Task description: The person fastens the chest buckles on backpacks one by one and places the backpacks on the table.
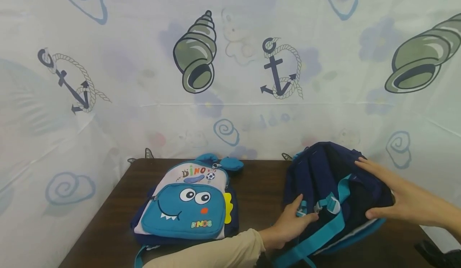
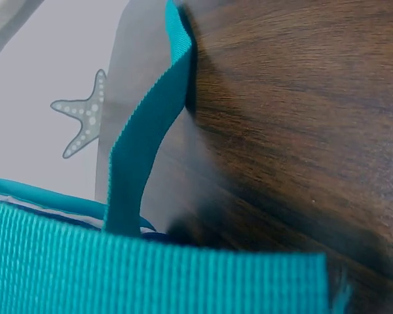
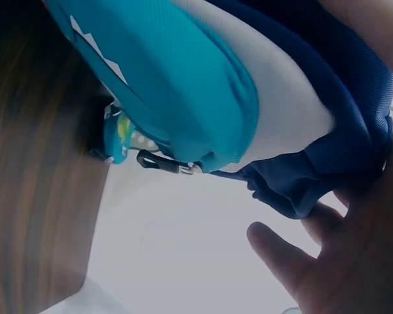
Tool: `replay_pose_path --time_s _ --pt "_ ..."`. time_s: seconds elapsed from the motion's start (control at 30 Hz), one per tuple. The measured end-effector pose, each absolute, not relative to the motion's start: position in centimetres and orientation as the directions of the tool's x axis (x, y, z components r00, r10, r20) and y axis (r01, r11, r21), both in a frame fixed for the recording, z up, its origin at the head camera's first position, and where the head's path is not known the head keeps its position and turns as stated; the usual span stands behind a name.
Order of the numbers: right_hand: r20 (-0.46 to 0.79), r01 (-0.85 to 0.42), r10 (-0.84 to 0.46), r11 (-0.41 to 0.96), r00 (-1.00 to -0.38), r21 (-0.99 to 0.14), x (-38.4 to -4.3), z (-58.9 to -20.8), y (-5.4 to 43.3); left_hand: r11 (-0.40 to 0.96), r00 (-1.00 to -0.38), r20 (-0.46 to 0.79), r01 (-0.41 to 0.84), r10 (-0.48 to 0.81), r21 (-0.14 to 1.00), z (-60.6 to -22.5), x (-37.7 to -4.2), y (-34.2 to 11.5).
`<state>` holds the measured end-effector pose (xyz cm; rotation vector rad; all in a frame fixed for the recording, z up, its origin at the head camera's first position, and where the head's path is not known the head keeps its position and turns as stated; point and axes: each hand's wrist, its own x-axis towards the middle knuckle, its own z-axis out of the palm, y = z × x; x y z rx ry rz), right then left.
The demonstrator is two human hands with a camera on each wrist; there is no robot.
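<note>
The navy backpack (image 1: 360, 196) sits at the right of the bench (image 1: 261, 196), its long axis running from the far edge toward the person. Its top end points away, toward the printed cloth (image 1: 237, 91), and its base comes near. It is tilted, back panel up toward the head camera and front turned down over the wood.

The right hand (image 1: 399, 198) holds its right side, thumb and fingers spread wide around the navy edge. The left hand (image 1: 289, 226) rests at the lower left of the back panel, thumb and forefinger apart beside a teal strap end; its other fingers are hidden, so I cannot tell whether it has a grip.

The back is dark, with padded navy shoulder straps (image 1: 304, 176), a pale buckle (image 1: 335, 207) and broad teal webbing (image 1: 313, 240) trailing past the base. From the right wrist, the front shows a teal pocket (image 3: 164, 85) with white tooth shapes, a pale grey band (image 3: 295, 104) and a black zip pull (image 3: 158, 162).

Bare wood runs between it and the dino backpack (image 1: 183, 208), which lies face up on the left, well apart. The bench's far edge is just behind the navy backpack, with the cloth beyond.
</note>
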<state>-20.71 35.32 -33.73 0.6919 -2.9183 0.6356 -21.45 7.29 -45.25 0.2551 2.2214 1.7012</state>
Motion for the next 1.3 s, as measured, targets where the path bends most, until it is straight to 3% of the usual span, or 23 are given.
replay_pose_path --time_s 0.27,0.7,0.97,1.3 --pt "0.169 -0.418 -0.382 0.827 -0.908 -0.375 -20.2 -35.0 35.3 0.430 -0.897 -0.224 -0.042 0.382 0.902 -45.0 -21.1 6.1" --pt "0.175 -0.441 -0.407 0.788 -0.897 -0.429 -20.0 -36.1 34.6 0.636 -0.902 -0.239 0.049 0.359 0.770 -44.4 -21.0 4.9" --pt "0.219 -0.463 -0.409 0.793 -0.886 -0.395 -19.9 -37.3 34.6 0.715 -0.885 -0.244 0.130 0.396 0.687 -44.1 -21.3 4.0" --pt "0.181 -0.436 -0.397 0.807 -0.900 -0.398 -19.7 -38.7 35.0 0.776 -0.862 -0.257 0.216 0.437 0.593 -43.7 -21.4 2.8"
